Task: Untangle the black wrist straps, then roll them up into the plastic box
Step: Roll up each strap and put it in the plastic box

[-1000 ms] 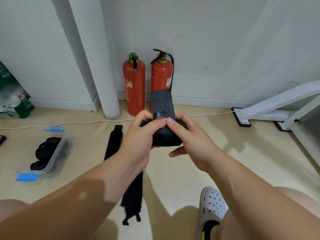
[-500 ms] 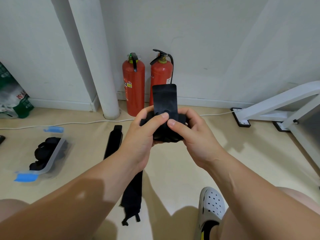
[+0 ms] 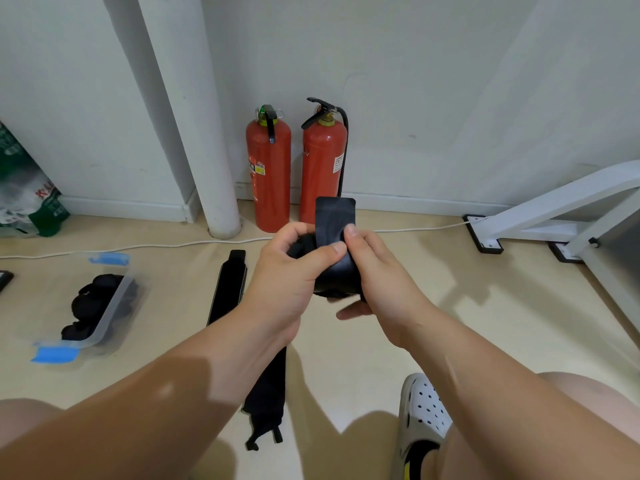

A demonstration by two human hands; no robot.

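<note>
Both hands hold a rolled black wrist strap (image 3: pixel 337 271) in mid-air at the centre of the view. My left hand (image 3: pixel 294 275) grips the roll from the left, thumb on top. My right hand (image 3: pixel 374 271) pinches it from the right, thumb pressing the short free end (image 3: pixel 335 216) that stands up above the roll. A second black strap (image 3: pixel 228 285) lies flat and stretched out on the floor, partly hidden under my left forearm. The clear plastic box (image 3: pixel 110 306) with blue clips sits on the floor at the left and holds several rolled black straps.
Two red fire extinguishers (image 3: pixel 268 168) stand against the wall behind the hands, beside a white pipe (image 3: pixel 194 133). A white cable (image 3: pixel 138 245) runs along the floor. A white metal frame (image 3: pixel 554 209) is at the right. My shoe (image 3: pixel 422 414) is at the bottom.
The free end of the strap has grown shorter as the roll was turned; it now stands as a short flap above the roll. The hands have stayed in the same place.
</note>
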